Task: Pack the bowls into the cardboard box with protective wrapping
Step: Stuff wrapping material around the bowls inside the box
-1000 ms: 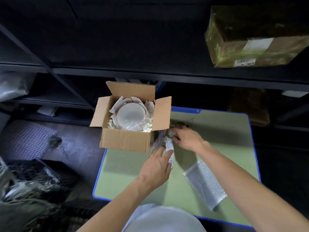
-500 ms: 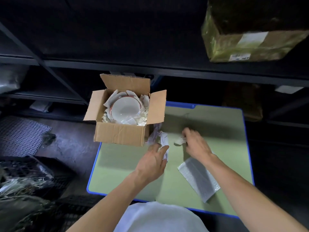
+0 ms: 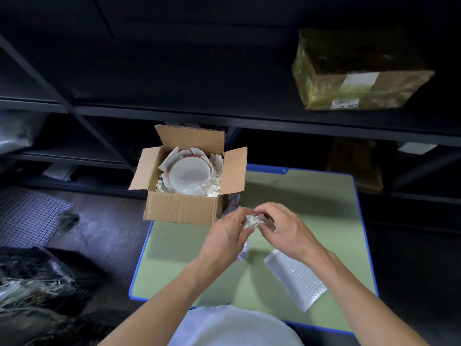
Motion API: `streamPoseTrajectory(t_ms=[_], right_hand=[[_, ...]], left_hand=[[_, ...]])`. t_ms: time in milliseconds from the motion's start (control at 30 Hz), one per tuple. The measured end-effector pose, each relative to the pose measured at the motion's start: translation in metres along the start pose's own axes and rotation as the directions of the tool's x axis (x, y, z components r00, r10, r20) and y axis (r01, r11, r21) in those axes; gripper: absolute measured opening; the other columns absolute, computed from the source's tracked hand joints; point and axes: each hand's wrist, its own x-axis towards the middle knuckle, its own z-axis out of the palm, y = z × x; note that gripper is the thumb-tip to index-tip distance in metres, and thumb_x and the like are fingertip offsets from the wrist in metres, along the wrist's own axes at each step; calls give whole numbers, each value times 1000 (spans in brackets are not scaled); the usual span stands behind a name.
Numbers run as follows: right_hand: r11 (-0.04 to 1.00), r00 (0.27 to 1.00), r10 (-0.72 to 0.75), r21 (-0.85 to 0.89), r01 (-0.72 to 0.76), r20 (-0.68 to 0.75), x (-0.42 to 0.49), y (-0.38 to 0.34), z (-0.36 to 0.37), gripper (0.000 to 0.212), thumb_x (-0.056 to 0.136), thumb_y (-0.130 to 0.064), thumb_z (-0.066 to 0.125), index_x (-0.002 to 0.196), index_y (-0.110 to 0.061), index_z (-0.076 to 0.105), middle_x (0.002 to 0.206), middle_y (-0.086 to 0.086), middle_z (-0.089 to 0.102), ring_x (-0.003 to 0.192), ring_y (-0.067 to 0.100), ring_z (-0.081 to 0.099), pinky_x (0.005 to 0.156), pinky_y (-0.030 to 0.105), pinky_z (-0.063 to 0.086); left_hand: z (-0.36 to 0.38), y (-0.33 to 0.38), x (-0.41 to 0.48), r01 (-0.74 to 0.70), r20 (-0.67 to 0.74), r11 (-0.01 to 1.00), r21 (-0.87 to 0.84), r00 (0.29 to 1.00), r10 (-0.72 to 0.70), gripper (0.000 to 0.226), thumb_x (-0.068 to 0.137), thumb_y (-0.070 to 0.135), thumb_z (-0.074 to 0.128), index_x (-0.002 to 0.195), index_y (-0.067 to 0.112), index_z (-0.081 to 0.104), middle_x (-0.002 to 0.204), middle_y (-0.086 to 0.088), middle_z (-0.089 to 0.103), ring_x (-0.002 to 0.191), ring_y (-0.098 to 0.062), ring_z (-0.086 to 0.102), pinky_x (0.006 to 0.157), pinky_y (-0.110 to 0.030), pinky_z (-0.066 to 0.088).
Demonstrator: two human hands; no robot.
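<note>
Your left hand (image 3: 225, 236) and right hand (image 3: 287, 231) meet above the green table (image 3: 311, 196), just near and to the right of the cardboard box (image 3: 182, 208). Between them you hold a paper wad (image 3: 253, 221), white and crumpled. The fingers of both hands curl in on it, the left pinching it from the left and the right arched over it from the right. The wad is off the table surface and only partly visible between your fingertips.

The cardboard box sits on the far left corner of the table with all its flaps standing open. Inside it lies a white bowl (image 3: 190, 174) with a thin red rim, mouth up, ringed by torn white sheets and pale shredded filler. Whether more bowls lie under it cannot be told.

A strip of pale wrapping (image 3: 243, 253) lies on the table below your left hand. A flat bubble wrap sheet (image 3: 296, 278) lies on the near right part of the table, under your right forearm and apart from the box.

On the dark shelf (image 3: 249, 121) beyond, to the far right, sits a taped parcel (image 3: 356, 81). On the floor to the left lies a white mesh mat (image 3: 27, 216).
</note>
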Motion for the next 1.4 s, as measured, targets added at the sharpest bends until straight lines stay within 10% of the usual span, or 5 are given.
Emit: streamPoseTrajectory(t_ms=[267,600,800,1233,1400], right_hand=[[978,978,-206,-40,205,-25,31,-55,14,27,90,-14,63,113,-28,60,96,-35,49,95,-14,47,82,3,35],[955,967,-255,-167,247,-28,110,-121,32,37,91,-15,65,124,-28,61,117,-14,66,112,7,55,85,27,49],[936,973,-228,-285,207,-40,164,-136,33,35,92,-9,58,124,-23,61,113,-8,68,112,17,53,81,43,52],[890,990,-120,-449,74,-74,211,-122,37,37,93,-13,56,127,-29,55,119,-12,65,115,12,51,83,38,53],[893,985,-156,-436,108,-77,214,-120,33,37,93,-12,54,127,-27,56,118,-11,65,115,12,51,84,40,54]], left_hand=[[-53,-21,-26,14,-173,999,-33,985,-19,29,94,28,64,122,24,58,98,12,62,84,-3,55,72,-16,47],[-121,-67,-1,243,-377,966,84,905,-195,17,90,38,57,105,30,55,83,8,67,78,-15,60,67,-39,50],[-147,-101,27,202,-387,975,96,910,-150,33,95,47,53,124,33,59,105,15,67,92,-9,60,67,-26,43],[-154,-147,83,103,-182,934,341,982,-42,40,94,53,48,98,16,63,89,0,66,79,-19,57,63,-31,42],[-158,-151,77,131,-170,973,189,981,-98,30,95,46,54,108,20,63,90,3,68,85,-21,57,64,-33,43]])
